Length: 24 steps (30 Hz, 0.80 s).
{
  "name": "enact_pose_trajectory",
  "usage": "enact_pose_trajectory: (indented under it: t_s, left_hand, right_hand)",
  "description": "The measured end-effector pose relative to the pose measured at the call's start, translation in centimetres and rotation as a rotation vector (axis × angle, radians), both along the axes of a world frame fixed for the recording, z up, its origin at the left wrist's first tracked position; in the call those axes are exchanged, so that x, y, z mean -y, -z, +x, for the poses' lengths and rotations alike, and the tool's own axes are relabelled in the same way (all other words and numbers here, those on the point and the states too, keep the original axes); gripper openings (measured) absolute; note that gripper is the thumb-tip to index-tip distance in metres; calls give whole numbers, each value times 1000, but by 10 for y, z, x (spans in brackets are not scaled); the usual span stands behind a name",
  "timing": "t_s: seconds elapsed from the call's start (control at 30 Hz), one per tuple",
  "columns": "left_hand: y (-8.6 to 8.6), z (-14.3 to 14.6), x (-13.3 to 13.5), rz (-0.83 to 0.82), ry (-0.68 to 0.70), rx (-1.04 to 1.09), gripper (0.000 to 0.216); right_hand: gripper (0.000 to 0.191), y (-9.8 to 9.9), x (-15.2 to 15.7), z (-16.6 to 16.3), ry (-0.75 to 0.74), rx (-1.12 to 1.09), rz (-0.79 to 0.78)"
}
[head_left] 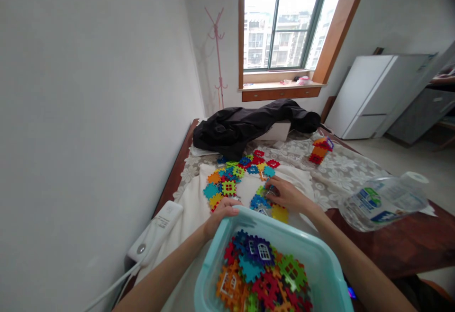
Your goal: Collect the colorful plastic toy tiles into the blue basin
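My left hand (pixel 224 211) is closed over the far left rim of a light blue plastic basin (pixel 201 279). Inside the basin lie many notched interlocking building pieces, among them a purple window piece (pixel 259 251), a green one (pixel 293 271) and an orange one (pixel 231 283). Beyond the rim, my right hand (pixel 286 194) reaches down with curled fingers to a small group of pieces. What its fingertips hold is too small to make out. Blue pieces (pixel 259 201) and a yellow piece (pixel 280 214) lie beside that hand.
More pieces (pixel 229 188) spread in an arc on the white cloth (pixel 199 222). A small built house (pixel 320 150) stands at the back right. A large clear bottle (pixel 384 202) lies on the right, a white power strip (pixel 156 231) on the left. Black fabric (pixel 241 127) covers the far end.
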<state>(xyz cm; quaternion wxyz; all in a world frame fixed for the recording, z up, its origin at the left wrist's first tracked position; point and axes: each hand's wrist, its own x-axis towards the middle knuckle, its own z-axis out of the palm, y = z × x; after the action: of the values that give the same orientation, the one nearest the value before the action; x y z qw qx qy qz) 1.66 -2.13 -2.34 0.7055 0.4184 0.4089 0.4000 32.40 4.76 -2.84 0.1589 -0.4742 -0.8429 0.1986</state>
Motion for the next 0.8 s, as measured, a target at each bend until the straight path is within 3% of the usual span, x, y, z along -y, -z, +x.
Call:
enact_pose_trajectory:
  t_s: [0.13, 0.3, 0.47, 0.57, 0.8]
  left_hand:
    - [-3, 1, 3, -39, -36, 38, 42]
    - [8, 1, -1, -47, -47, 38, 42]
    - [10, 0, -3, -18, 1, 77, 36]
    - [6, 2, -2, -22, 51, 80, 38]
    - [-2, 4, -2, -2, 85, 75, 37]
  right_hand:
    - [33, 6, 1, 0, -76, -70, 75]
    - [40, 13, 3, -2, -89, -181, 83]
    - [44, 13, 4, -8, 17, -451, 174]
    - [36, 14, 3, -10, 94, -556, 224]
    - [19, 21, 2, -12, -84, -371, 112]
